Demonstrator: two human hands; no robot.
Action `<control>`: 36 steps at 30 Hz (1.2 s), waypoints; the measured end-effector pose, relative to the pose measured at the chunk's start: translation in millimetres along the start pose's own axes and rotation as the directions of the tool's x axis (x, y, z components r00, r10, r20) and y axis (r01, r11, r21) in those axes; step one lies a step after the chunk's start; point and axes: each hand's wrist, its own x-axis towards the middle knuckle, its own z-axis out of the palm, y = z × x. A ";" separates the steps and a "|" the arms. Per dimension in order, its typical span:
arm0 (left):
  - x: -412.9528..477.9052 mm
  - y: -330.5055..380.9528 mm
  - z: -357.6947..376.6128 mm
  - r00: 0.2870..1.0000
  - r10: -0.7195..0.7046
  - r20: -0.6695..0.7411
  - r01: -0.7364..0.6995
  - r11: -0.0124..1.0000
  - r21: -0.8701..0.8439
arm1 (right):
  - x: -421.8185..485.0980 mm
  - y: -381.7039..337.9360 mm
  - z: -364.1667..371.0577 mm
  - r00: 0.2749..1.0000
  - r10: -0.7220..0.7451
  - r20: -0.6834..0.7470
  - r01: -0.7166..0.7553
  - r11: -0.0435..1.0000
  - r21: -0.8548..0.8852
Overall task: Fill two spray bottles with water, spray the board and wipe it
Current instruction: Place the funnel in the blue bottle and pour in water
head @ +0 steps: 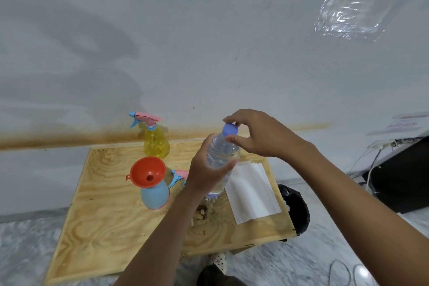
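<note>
The water bottle (219,160) was held above the board (104,227), left hand (204,176) gripping its body, right hand (253,133) pinching the cap (230,129). The blue spray bottle (155,195) carried a funnel (147,172); the yellow one (156,141) stood capped. Filling appeared not yet begun; spraying and wiping remained.

Soft even light; faint shadows on wall (69,37); wide-angle edge bending; glare on plastic sheet (355,2)
</note>
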 end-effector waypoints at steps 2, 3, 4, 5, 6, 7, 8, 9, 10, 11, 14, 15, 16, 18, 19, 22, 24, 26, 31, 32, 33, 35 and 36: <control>0.1 -0.8 0.7 1.000 0.003 -0.004 -0.003 1.000 -0.012 | 0.8 0.1 1.4 0.994 0.107 -0.026 -0.107 0.994 -0.009; -0.4 -0.5 0.7 1.000 0.002 -0.007 -0.002 1.000 -0.014 | 2.1 -0.6 3.1 0.990 0.136 -0.040 -0.137 0.990 -0.023; -0.8 0.1 0.3 1.000 0.001 -0.007 -0.001 1.000 -0.020 | 3.4 -1.3 4.8 0.990 0.135 -0.043 -0.137 0.990 -0.038; -0.9 -0.3 -0.1 1.000 0.001 -0.007 -0.001 1.000 -0.021 | 4.4 -1.9 5.8 0.993 0.110 -0.036 -0.112 0.993 -0.047; -1.1 -1.0 -0.5 1.000 0.002 -0.005 -0.003 1.000 -0.022 | 5.1 -2.0 5.4 0.997 0.075 -0.017 -0.075 0.996 -0.056; -1.4 -0.7 -0.7 1.000 0.006 -0.004 -0.007 1.000 -0.025 | 5.7 -1.5 2.8 0.999 0.035 0.017 -0.034 0.997 -0.072; -1.4 -0.1 -0.6 1.000 0.011 -0.003 -0.011 1.000 -0.028 | 6.1 -0.3 -1.4 0.998 -0.004 0.062 0.009 0.996 -0.091; -1.5 0.4 -0.4 1.000 0.016 -0.002 -0.016 0.999 -0.033 | 7.1 1.4 -6.5 0.994 -0.035 0.108 0.046 0.993 -0.104; -1.6 0.5 -0.1 1.000 0.020 -0.001 -0.020 0.999 -0.036 | 8.0 2.6 -11.3 0.989 -0.048 0.141 0.064 0.992 -0.110; -1.8 0.9 0.1 1.000 0.017 0.000 -0.017 0.999 -0.043 | 8.5 3.3 -14.2 0.988 -0.039 0.151 0.055 0.993 -0.103; -1.8 -0.5 0.2 1.000 0.021 0.012 -0.020 0.998 -0.062 | 10.7 -1.9 -10.1 0.992 0.109 0.057 -0.107 0.993 -0.045; -1.7 -0.8 0.3 1.000 0.022 0.014 -0.021 0.998 -0.066 | 12.4 -4.4 -7.0 0.990 0.135 0.026 -0.134 0.990 -0.042; -1.5 -1.3 0.3 1.000 0.020 0.015 -0.019 0.998 -0.066 | 14.3 -6.6 -5.1 0.992 0.129 0.016 -0.128 0.990 -0.062; -1.5 -0.6 0.0 1.000 0.021 0.012 -0.020 0.998 -0.065 | 16.7 -9.5 -7.5 0.997 0.060 0.058 -0.051 0.989 -0.141; -1.6 -0.2 -0.2 1.000 0.023 0.007 -0.022 0.998 -0.060 | 17.4 -9.7 -11.8 0.995 0.011 0.102 0.008 0.982 -0.186; -1.8 0.3 -0.8 1.000 0.024 0.003 -0.024 0.998 -0.061 | 18.5 -6.0 -26.2 0.963 -0.136 0.232 0.186 0.961 -0.207; -1.6 -0.1 -0.8 1.000 0.007 0.015 -0.006 0.997 -0.074 | 17.5 -4.0 -28.5 0.962 -0.134 0.240 0.178 0.969 -0.174; -1.5 -1.1 -0.3 1.000 -0.003 0.017 0.004 0.997 -0.083 | 16.4 -3.1 -25.7 0.977 -0.040 0.211 0.071 0.988 -0.137; -1.7 -2.0 -0.2 1.000 0.000 0.014 0.001 0.996 -0.092 | 17.4 -3.5 -17.8 0.984 -0.026 0.174 0.058 0.982 -0.181; -1.2 -2.4 -0.3 1.000 0.002 0.013 0.000 0.995 -0.096 | 17.2 -3.4 -20.0 0.979 -0.050 0.199 0.086 0.980 -0.177; -0.9 -2.6 -0.2 1.000 0.010 0.014 -0.008 0.995 -0.103 | 16.5 -3.0 -22.1 0.972 -0.074 0.224 0.111 0.981 -0.159; -0.4 -3.3 0.4 1.000 0.014 0.018 -0.011 0.994 -0.112 | 14.9 1.3 -23.9 0.965 -0.117 0.233 0.143 0.985 -0.099; -0.9 -3.3 0.5 1.000 0.015 0.019 -0.013 0.993 -0.116 | 13.5 4.0 -23.7 0.968 -0.132 0.212 0.147 0.988 -0.055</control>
